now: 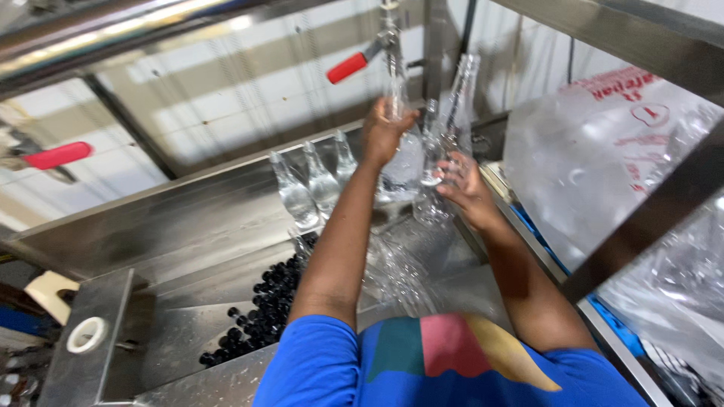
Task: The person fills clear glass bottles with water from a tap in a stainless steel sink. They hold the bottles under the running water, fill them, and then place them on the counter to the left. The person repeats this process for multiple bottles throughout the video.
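The left hand (386, 130) is raised under a tap with a red lever (348, 68), its grip closed around the neck of a clear plastic bottle (401, 162) that hangs upright below the spout. The right hand (461, 185) is just beside it, its grip closed on two more clear bottles (451, 120) that stand tilted, necks pointing up toward the steel frame. Three filled bottles (317, 185) stand in a row on the steel desk (188, 226) to the left of the forearm. A heap of black bottle caps (264, 309) lies lower on the desk, near the person's elbow. A large clear plastic bag (603, 151) hangs at the right. A second red lever (56, 156) shows far left.
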